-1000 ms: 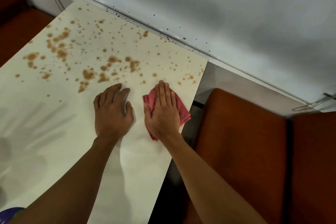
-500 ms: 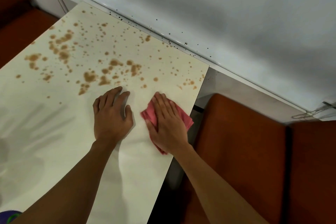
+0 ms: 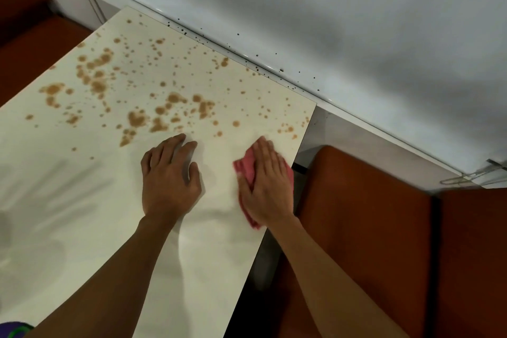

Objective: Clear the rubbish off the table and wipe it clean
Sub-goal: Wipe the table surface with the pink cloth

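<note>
Table (image 3: 82, 200) stained; right grip (image 3: 266, 186) flat, pressing pink cloth (image 3: 248, 170); left grip (image 3: 170, 175) released, flat.

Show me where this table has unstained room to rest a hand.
Unstained: the near stretch of table left of the left hand, and the strip between it and the right hand pressing the pink cloth. Brown stains crowd the far half.
</note>
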`<state>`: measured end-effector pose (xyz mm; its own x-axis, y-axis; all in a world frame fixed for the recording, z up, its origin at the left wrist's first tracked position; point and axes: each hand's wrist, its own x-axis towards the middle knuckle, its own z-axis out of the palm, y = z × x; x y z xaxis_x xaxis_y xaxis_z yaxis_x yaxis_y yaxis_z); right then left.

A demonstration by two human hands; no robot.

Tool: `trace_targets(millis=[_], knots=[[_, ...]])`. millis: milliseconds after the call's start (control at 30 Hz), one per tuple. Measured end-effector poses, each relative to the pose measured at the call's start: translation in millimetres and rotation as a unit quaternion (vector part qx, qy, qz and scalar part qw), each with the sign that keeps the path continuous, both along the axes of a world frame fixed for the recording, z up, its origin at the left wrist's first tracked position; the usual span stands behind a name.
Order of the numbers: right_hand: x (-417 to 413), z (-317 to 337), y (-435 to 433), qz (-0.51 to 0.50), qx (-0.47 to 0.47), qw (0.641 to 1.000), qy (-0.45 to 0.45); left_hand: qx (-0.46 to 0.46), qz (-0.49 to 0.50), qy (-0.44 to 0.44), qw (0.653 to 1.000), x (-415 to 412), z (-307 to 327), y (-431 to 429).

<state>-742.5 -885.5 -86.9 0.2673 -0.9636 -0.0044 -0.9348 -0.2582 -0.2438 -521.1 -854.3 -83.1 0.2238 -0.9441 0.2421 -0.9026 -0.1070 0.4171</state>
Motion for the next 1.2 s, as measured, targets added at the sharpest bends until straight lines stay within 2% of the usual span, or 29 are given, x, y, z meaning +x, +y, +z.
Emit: trace_targets(millis=[67,133,233,300,333,367,433,500,533,567,633,733,767,833,900,967,1100,1167,1200], knots=[[15.0,-1.5,-31.8,-0.092,-0.002,0.996,-0.001,0.002,0.002,0.004,1.000,-0.3,0.5,-1.0],[41.6,-1.1,-49.4,-0.105,-0.002,0.994,-0.001,0.006,0.004,0.007,1.000,0.4,-0.1,0.1],[51.7,5.9,-32.0,0.021,0.009,0.999,-0.029,-0.001,0.001,0.004,1.000,1.9,-0.7,1.1],[27.4,9.1,-10.4,0.126,0.023,0.992,-0.005,-0.005,0.000,0.002,1.000,1.0,-0.4,0.6],[13.0,7.9,-7.6,0.145,0.018,0.989,0.006,-0.005,0.001,0.004,1.000,0.7,-0.3,-0.1],[2.6,6.1,-10.9,0.130,0.010,0.991,0.011,-0.005,0.002,0.006,1.000,0.1,0.0,-0.5],[3.9,2.6,-30.4,0.035,0.008,0.999,0.005,-0.003,0.006,0.009,1.000,0.0,0.7,-0.9],[30.1,0.0,-54.7,-0.057,0.005,0.998,-0.004,0.003,0.006,0.012,1.000,0.0,0.8,-1.4],[45.0,-0.1,-60.2,-0.069,-0.001,0.998,-0.007,0.006,0.007,0.015,1.000,0.3,0.5,-1.3],[56.4,-0.2,-60.7,-0.053,-0.009,0.999,-0.011,0.006,0.012,0.015,1.000,0.7,0.1,-1.2],[59.7,1.4,-45.1,0.051,-0.012,0.999,-0.012,0.004,0.021,0.006,1.000,1.6,-1.5,0.2],[21.7,5.3,-10.1,0.186,0.001,0.982,0.022,-0.007,0.023,0.002,1.000,1.5,-3.0,1.2],[8.3,3.8,-10.9,0.183,0.001,0.983,0.023,-0.010,0.024,0.007,1.000,1.3,-2.9,0.7],[0.8,1.0,-26.9,0.111,0.003,0.994,0.018,-0.011,0.027,0.012,1.000,0.4,-1.9,0.4],[19.9,-1.5,-50.1,0.015,0.008,1.000,0.010,-0.005,0.026,0.013,1.000,0.8,-1.6,-0.8],[48.8,-0.9,-61.3,-0.017,0.000,1.000,0.006,0.004,0.026,0.019,0.999,1.6,-2.4,-1.7],[50.8,0.5,-32.8,0.165,-0.001,0.986,0.008,-0.004,0.029,0.021,0.999,3.3,-5.1,1.3],[24.7,1.4,-14.6,0.200,0.015,0.980,0.016,-0.010,0.029,0.025,0.999,4.0,-6.4,2.8],[12.6,1.8,-8.1,0.184,0.019,0.983,0.019,-0.011,0.030,0.025,0.999,3.3,-6.3,3.2]])
